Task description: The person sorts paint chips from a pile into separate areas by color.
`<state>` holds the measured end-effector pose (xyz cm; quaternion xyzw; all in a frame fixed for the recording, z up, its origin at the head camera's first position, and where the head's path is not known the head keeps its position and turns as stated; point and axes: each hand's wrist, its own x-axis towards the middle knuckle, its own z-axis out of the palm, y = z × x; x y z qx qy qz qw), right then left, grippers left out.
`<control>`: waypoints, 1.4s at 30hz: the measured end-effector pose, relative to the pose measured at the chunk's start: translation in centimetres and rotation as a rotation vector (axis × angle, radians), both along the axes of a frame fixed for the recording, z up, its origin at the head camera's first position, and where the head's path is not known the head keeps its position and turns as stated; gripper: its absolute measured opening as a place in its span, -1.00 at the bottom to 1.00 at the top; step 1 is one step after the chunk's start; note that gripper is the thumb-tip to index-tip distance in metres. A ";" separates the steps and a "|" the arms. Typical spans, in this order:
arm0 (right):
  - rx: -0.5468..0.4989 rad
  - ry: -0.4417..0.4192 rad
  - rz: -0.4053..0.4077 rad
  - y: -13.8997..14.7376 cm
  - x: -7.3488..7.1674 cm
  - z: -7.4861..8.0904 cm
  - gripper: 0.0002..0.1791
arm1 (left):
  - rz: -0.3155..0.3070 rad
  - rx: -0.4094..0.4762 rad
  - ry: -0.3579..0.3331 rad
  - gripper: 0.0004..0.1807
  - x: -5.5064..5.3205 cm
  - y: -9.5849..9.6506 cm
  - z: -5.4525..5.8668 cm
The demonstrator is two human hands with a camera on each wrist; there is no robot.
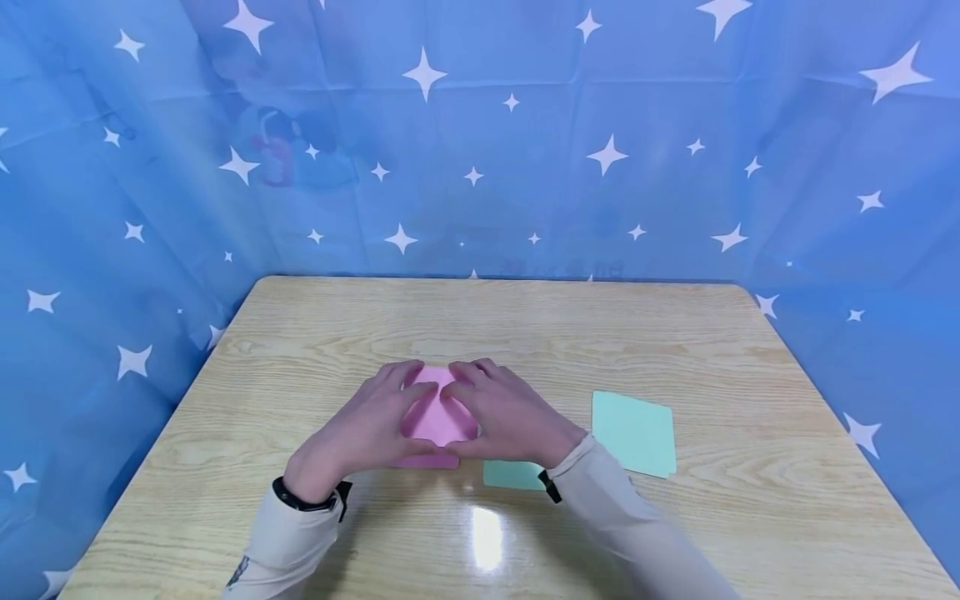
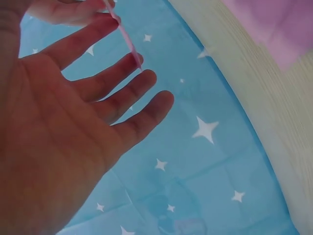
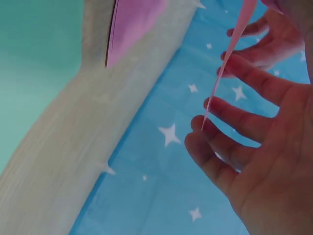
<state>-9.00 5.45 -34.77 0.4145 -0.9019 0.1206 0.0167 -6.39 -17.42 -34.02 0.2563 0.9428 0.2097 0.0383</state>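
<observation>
A thin pink paper sheet [image 1: 441, 417] is held up between the two hands, seen nearly edge-on in the left wrist view. My left hand [image 1: 382, 417] grips it from the left, fingers bent at its edge and thumb low near the middle. On the opposite side my right hand [image 1: 502, 412] grips the sheet in a mirrored way, the two thumb tips close together. Several fingertips line up along the sheet's edge [image 3: 215, 90] in the right wrist view. More pink paper [image 1: 431, 461] lies on the table below, partly hidden by the held sheet and the hands.
Mint-green sheets [image 1: 633, 433] lie slightly fanned on the wooden table [image 1: 315, 325] to the right. Another mint-green sheet [image 1: 510, 475] shows partly under the right wrist. A blue star-patterned curtain [image 1: 480, 125] surrounds the table's back and sides.
</observation>
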 end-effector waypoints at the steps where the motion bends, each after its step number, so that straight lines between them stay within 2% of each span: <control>1: 0.013 0.006 0.000 -0.4 -0.1 -0.1 -0.38 | 0.004 -0.004 -0.001 0.01 0.0 -0.3 -0.1; 2: 0.025 0.005 -0.002 -0.9 -0.2 -0.2 -0.38 | 0.010 -0.010 -0.001 0.01 0.0 -0.5 -0.2; 6: 0.086 -0.012 -0.009 -2.4 -0.4 -0.9 -0.38 | 0.020 -0.035 -0.011 -0.26 0.0 -1.2 -0.7; 9: 0.103 -0.036 -0.005 -3.3 -0.5 -1.5 -0.37 | 0.029 -0.070 -0.035 -0.34 0.0 -1.5 -1.2; 16: 0.154 -0.071 -0.021 -4.8 -0.4 -2.8 -0.27 | 0.051 -0.118 -0.089 -0.29 -0.3 -2.0 -2.8; 24: 0.244 -0.093 -0.057 -5.6 -0.3 -3.7 -0.28 | 0.046 -0.151 -0.101 -0.26 -0.4 -1.9 -4.0; 31: 0.276 -0.100 -0.070 -5.9 -0.3 -4.1 -0.26 | 0.032 -0.173 -0.086 -0.29 -0.5 -1.9 -4.4; 38: 0.278 -0.139 -0.081 -5.9 -0.3 -4.3 -0.25 | 0.050 -0.161 -0.145 -0.28 -0.5 -1.7 -4.6; 42: 0.256 -0.162 -0.081 -5.5 -0.3 -4.2 -0.23 | 0.055 -0.162 -0.149 -0.24 -0.4 -1.7 -4.7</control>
